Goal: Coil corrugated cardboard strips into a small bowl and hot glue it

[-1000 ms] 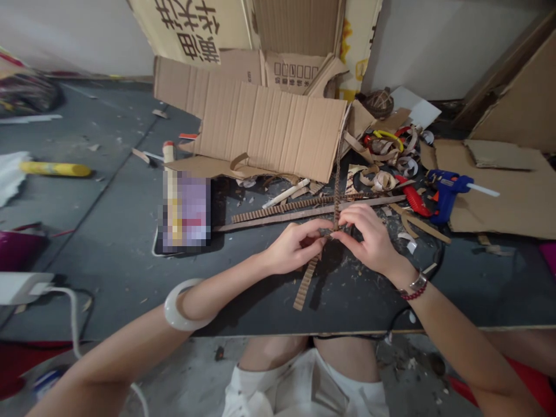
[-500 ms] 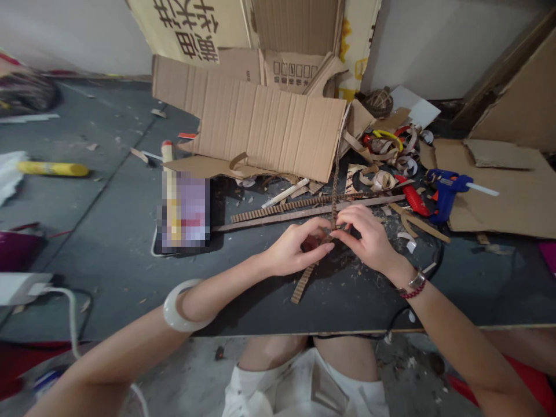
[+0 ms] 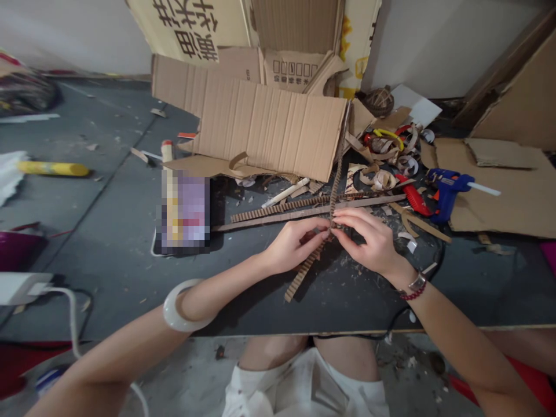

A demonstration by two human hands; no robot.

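Across the top, the cardboard box [image 3: 186, 29] shows large dark Chinese characters, upside down from where you sit, and a flap [image 3: 291, 78] carries a row of small printed squares and more tiny characters that you can't read at this size.

Your left hand [image 3: 293, 248] and right hand [image 3: 369, 243] meet over the dark table [image 3: 347, 307]. The fingers [image 3: 315, 229] of your left hand and the fingers [image 3: 354, 219] of your right are closed, gripping the ridged cardboard strip [image 3: 336, 179] between them. That strip runs up past your fingertips to the edge of the cardboard sheet [image 3: 269, 127], and its lower end slants out below your left hand toward you. It is narrow and brown, with a notched, corrugated face.

Right at your fingertips it crosses a long flat cardboard strip [image 3: 278, 220]. Beyond your right hand lie curled cardboard scraps [image 3: 382, 179] and a blue hot glue gun [image 3: 447, 191], resting on a cardboard piece [image 3: 499, 191].
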